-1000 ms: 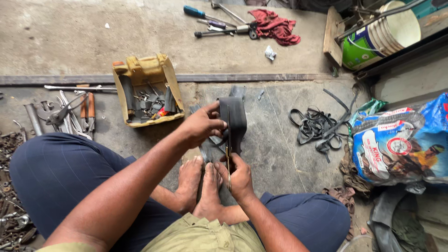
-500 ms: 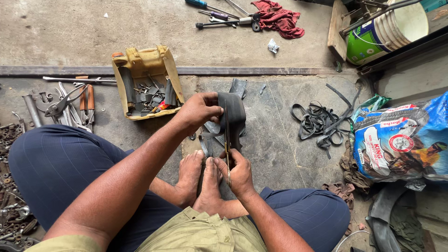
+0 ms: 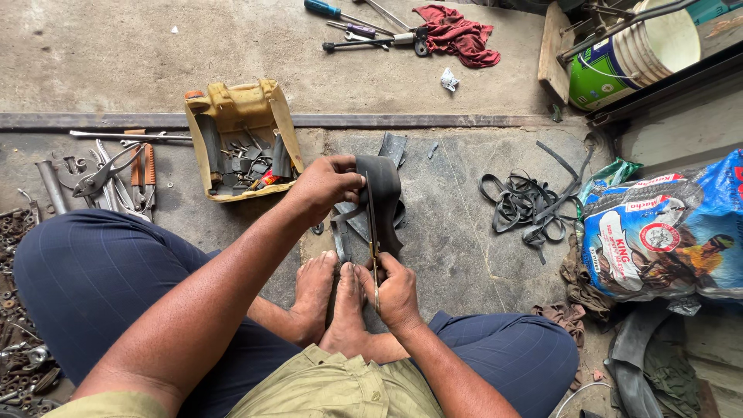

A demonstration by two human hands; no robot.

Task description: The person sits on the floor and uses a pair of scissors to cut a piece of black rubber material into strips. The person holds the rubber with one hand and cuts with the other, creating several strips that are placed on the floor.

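Note:
I sit cross-legged on a concrete floor with my bare feet (image 3: 329, 298) in front of me. My left hand (image 3: 325, 186) pinches the top of a folded piece of black rubber inner tube (image 3: 387, 201) and holds it upright. My right hand (image 3: 396, 290) grips the handles of a pair of scissors (image 3: 372, 232), whose blades run up along the rubber's left edge. A thin strip of rubber (image 3: 340, 236) hangs beside the blades.
A cut-open yellow canister (image 3: 240, 139) holding small parts sits to the left. Pliers and wrenches (image 3: 108, 174) lie further left. Rubber strips (image 3: 530, 205), a printed sack (image 3: 665, 232), a green bucket (image 3: 631, 54), a red rag (image 3: 457, 35) and screwdrivers (image 3: 356, 23) surround me.
My left hand has kept its pinch on the rubber top while the scissors stay along the rubber. The view has shifted slightly; hands moved little.

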